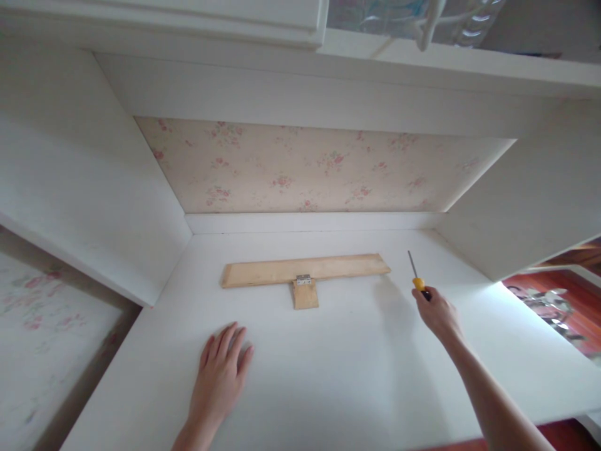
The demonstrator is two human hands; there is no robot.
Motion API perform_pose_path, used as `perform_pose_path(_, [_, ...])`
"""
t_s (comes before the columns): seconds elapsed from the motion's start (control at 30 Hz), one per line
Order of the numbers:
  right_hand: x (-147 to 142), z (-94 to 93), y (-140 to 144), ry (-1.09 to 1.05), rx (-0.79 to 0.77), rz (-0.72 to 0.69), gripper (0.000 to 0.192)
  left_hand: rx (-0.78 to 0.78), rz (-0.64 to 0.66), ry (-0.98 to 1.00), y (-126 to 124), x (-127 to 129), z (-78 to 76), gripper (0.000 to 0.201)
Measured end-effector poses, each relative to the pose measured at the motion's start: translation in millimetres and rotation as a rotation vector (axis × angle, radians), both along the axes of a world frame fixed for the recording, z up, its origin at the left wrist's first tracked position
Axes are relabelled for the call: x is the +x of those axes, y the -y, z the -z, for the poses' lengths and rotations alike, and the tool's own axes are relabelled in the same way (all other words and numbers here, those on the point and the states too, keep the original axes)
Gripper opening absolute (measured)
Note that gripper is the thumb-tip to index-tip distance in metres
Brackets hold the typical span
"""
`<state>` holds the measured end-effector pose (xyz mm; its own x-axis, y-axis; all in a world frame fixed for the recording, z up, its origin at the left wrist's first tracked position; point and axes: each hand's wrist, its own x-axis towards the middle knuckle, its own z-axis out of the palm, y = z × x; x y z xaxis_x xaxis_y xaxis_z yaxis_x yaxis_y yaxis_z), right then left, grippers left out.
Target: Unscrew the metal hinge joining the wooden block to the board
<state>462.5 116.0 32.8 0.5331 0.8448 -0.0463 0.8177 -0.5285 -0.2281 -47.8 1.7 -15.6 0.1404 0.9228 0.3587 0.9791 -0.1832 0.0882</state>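
Note:
A long pale wooden strip (305, 270) lies across the white desk top (328, 363), with a small wooden block (305, 295) joined to its front edge by a metal hinge (303, 279). My right hand (436, 311) holds a yellow-handled screwdriver (416, 274) to the right of the strip's end, its shaft pointing away from me. My left hand (223, 366) lies flat, palm down, on the desk in front of the strip's left end, fingers spread a little.
The desk sits in a white alcove with side panels (94, 188) left and right and a floral wallpaper back (310, 166). A white shelf runs overhead. A floral surface (42, 332) lies lower left, a red floor lower right.

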Motion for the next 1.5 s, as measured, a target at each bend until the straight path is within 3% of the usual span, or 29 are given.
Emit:
perform_pose_path(0.2, [-75.0,4.7,85.8,-0.130,0.084,-0.080,0.054,-0.009,-0.009,0.011,0.6,1.8,-1.3,0.040])
perform_pose_path(0.37, [-115.1,24.6,121.6,-0.164,0.017,-0.160,0.051,-0.009,-0.008,0.020,1.6,2.1,-1.5,0.041])
perform_pose_path(0.47, [-126.4,27.0,125.7,-0.119,-0.036,-0.193,0.048,-0.010,-0.012,0.020,3.2,2.8,-1.5,0.042])
perform_pose_path(0.6, [-135.0,24.3,129.0,-0.081,0.004,-0.211,0.047,-0.016,-0.007,-0.003,5.7,3.4,-2.2,0.042])
perform_pose_path(0.8, [-140.0,35.5,146.2,-0.193,0.325,-0.145,0.054,0.004,0.005,-0.018,7.2,3.5,-2.3,0.041])
perform_pose_path(0.9, [-137.9,39.2,148.1,-0.271,0.396,-0.110,0.051,-0.003,0.002,-0.018,7.2,4.0,-2.4,0.041])
perform_pose_path(1.13, [-132.9,39.1,135.8,-0.344,0.410,-0.119,0.049,0.011,0.010,0.040,6.6,3.9,-1.6,0.041])
perform_pose_path(1.5, [-128.9,48.5,128.1,-0.276,0.333,-0.130,0.047,-0.030,-0.007,0.026,1.7,3.0,-1.9,0.041])
